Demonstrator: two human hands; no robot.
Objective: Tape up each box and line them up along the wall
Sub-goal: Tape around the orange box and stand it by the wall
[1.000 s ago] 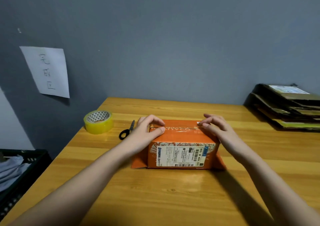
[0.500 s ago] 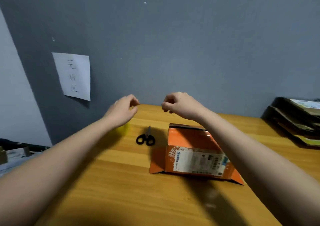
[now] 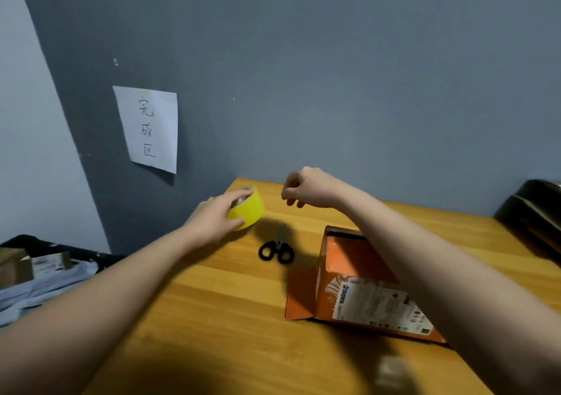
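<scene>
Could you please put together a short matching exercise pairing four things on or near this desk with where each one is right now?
Things:
1. tape roll
2. scissors
3. orange box
4. paper sign

Places:
A. stuck on the grey wall
B. flat on the desk between the tape roll and the box
C. gripped in the left hand
D. on the desk under the right forearm, side flaps splayed out

Pairs: 1-C, 2-B, 3-D, 4-A
</scene>
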